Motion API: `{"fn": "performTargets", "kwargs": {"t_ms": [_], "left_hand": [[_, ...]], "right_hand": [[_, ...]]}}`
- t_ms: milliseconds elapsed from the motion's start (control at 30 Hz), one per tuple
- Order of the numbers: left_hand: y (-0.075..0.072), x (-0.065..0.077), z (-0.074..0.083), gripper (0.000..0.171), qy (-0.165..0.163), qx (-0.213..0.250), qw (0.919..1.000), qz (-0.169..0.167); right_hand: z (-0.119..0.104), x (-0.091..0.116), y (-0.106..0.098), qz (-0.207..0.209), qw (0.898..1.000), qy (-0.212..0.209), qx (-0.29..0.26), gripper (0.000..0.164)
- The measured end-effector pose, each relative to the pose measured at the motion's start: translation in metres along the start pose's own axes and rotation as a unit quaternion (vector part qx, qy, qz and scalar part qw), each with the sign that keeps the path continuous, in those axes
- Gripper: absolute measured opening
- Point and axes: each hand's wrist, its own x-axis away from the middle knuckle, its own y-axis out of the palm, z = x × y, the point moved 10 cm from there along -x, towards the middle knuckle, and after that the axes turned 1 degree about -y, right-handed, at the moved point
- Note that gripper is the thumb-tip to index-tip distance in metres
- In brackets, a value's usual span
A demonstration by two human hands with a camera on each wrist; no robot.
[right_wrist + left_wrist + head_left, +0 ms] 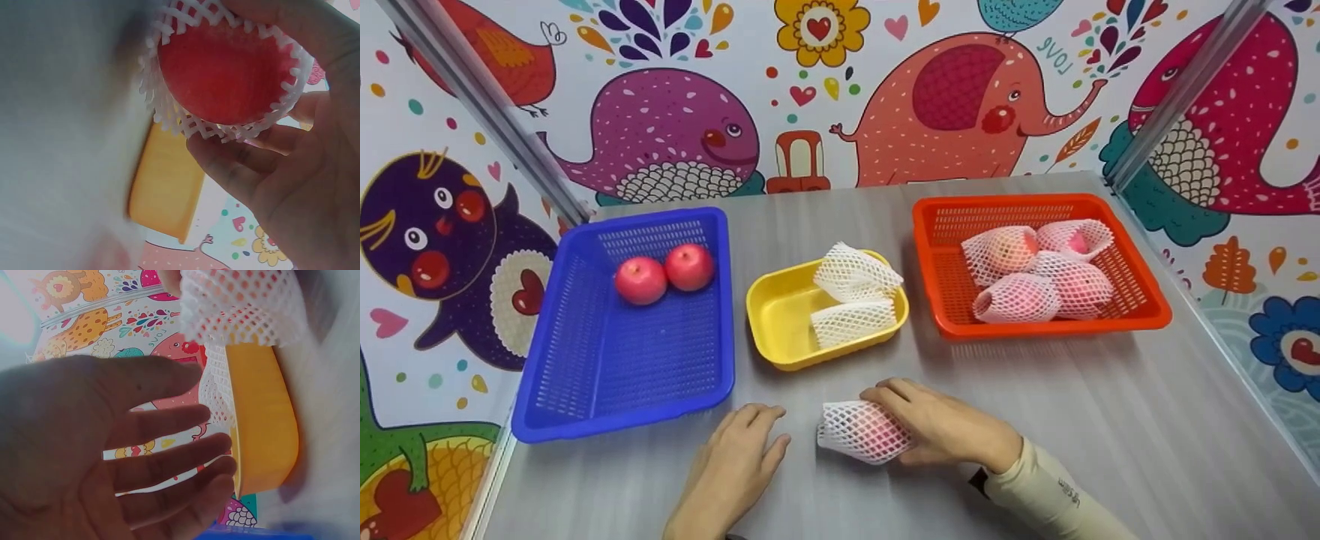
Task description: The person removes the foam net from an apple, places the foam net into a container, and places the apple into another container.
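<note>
An apple (225, 73) in a white foam net sleeve (844, 431) is in my right hand (952, 427), whose fingers and thumb grip it from the right. The right wrist view shows the apple's red bare end at the sleeve's opening. Left of it, apart from the sleeve, my left hand (739, 457) is held with fingers loosely extended and nothing in them. The left wrist view shows that palm (56, 439) facing the yellow basket (264, 422). Two bare apples (640, 280) lie in the blue basket (529, 375).
The yellow basket (769, 341) holds two white foam net sleeves (853, 322). At the right, a red basket (1050, 328) contains several apples in net sleeves (1020, 298). Printed wall panels (810, 90) enclose the grey table (825, 217) at the back and sides.
</note>
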Motion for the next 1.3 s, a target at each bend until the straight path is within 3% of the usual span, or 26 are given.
{"fn": "performTargets", "kwargs": {"t_ms": [167,333,467,600,700,833,1067,1300], "left_hand": [[-0.002,-0.003,0.003,0.018,0.027,0.025,0.9986,0.039],[0.000,-0.010,0.012,0.007,0.079,0.111,0.9879,0.074],[0.011,-0.016,0.020,0.004,0.104,0.170,0.9790,0.044],[0.026,-0.020,0.027,0.011,0.105,0.192,0.9756,-0.016],[0.036,-0.021,0.031,0.018,0.100,0.198,0.9737,-0.054],[0.043,-0.021,0.032,0.023,0.094,0.198,0.9730,-0.072],[0.048,-0.020,0.033,0.036,0.093,0.197,0.9735,-0.069],[0.048,-0.019,0.041,0.041,0.113,0.146,0.9818,-0.045]], "right_hand": [[-0.007,0.000,-0.008,0.014,1.000,-0.018,-0.013,0.091],[-0.013,0.000,-0.013,0.017,0.999,-0.037,-0.024,0.093],[-0.018,-0.002,-0.014,0.014,0.998,-0.047,-0.028,0.094],[-0.022,-0.004,-0.017,0.028,0.997,-0.062,-0.034,0.091],[-0.025,-0.005,-0.020,0.045,0.995,-0.076,-0.037,0.086],[-0.029,-0.006,-0.023,0.065,0.993,-0.096,-0.034,0.081],[-0.031,-0.007,-0.027,0.083,0.990,-0.106,-0.032,0.079],[-0.031,-0.010,-0.026,0.089,0.991,-0.092,-0.030,0.077]]}}
